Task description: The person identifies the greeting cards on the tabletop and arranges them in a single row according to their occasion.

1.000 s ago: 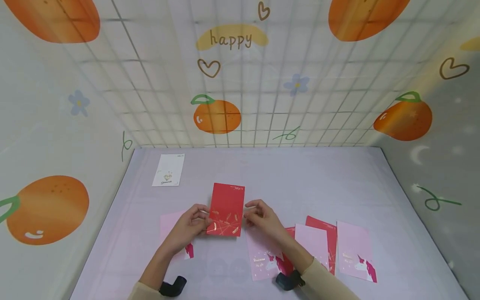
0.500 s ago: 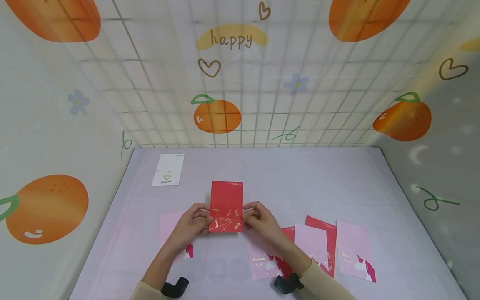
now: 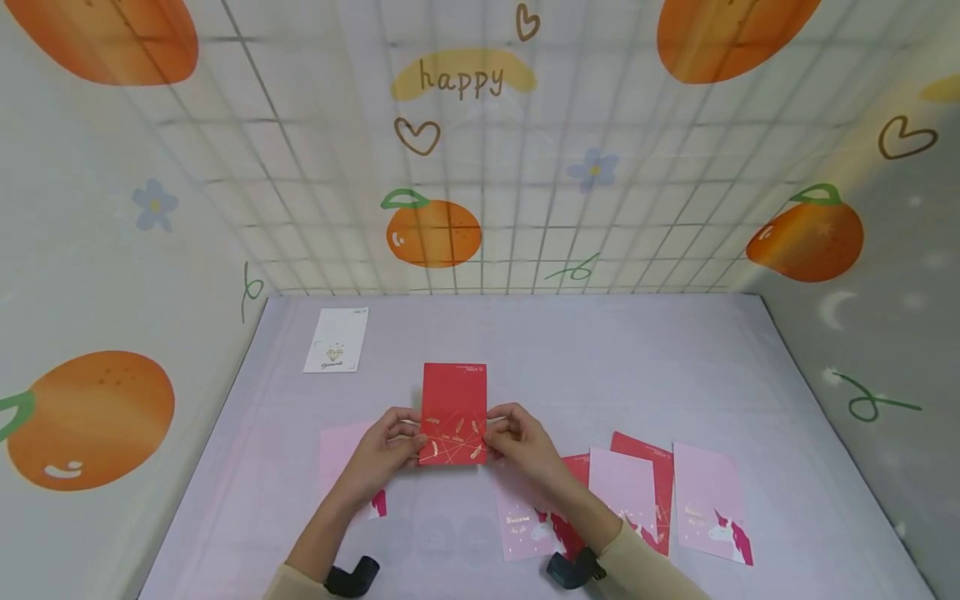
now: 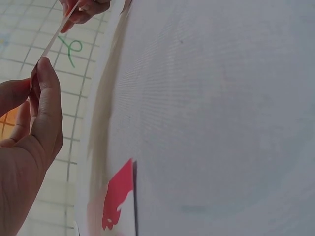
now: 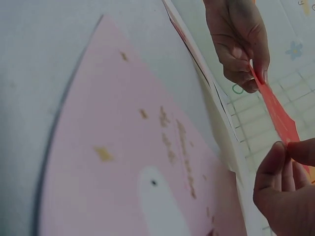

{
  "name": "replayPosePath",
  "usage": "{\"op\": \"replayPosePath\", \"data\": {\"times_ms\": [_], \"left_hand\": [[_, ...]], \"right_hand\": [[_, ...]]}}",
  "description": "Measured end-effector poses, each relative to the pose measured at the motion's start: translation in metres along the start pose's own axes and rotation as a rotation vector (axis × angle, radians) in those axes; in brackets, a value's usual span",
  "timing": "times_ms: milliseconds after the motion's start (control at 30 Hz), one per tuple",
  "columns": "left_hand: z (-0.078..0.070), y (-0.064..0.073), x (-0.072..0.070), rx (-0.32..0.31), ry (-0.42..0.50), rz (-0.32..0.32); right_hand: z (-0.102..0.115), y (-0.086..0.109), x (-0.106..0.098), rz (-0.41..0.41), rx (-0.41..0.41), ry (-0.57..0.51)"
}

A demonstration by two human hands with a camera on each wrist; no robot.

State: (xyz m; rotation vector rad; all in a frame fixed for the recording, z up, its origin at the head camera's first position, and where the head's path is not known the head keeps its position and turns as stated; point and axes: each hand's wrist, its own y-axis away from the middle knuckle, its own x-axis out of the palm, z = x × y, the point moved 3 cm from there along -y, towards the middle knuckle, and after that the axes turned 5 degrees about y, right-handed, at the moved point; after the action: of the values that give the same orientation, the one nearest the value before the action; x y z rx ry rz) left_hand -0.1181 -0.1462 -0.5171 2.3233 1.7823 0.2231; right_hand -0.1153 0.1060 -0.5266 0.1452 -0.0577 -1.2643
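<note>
A red card with gold feather print is raised above the table in the head view. My left hand pinches its left edge between thumb and fingers. On the opposite edge, my right hand pinches it too. Seen nearly edge-on in the right wrist view, the red card spans between both hands. Partly covered by my left hand and forearm lies a pink unicorn card. Beneath my right forearm are another pink unicorn card and a red card, partly hidden.
At the back left lies a white card with a gold diamond. To the right, a pink card overlaps a red card, beside a further pink unicorn card. Patterned curtains enclose the pale table.
The red card has straightened from a slight tilt and risen a little. My right fingers, beside its edge a second ago, now pinch it. Over the last half second little has moved.
</note>
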Motion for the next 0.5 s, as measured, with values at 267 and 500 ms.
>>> {"op": "replayPosePath", "data": {"times_ms": [267, 500], "left_hand": [[0.0022, -0.0017, 0.0011, 0.023, -0.039, -0.038], [-0.0013, -0.0005, 0.0033, 0.043, -0.087, -0.08]], "right_hand": [[0.0004, 0.0005, 0.0009, -0.017, 0.002, 0.003], [0.0029, -0.0002, 0.0011, -0.024, 0.029, 0.009]]}}
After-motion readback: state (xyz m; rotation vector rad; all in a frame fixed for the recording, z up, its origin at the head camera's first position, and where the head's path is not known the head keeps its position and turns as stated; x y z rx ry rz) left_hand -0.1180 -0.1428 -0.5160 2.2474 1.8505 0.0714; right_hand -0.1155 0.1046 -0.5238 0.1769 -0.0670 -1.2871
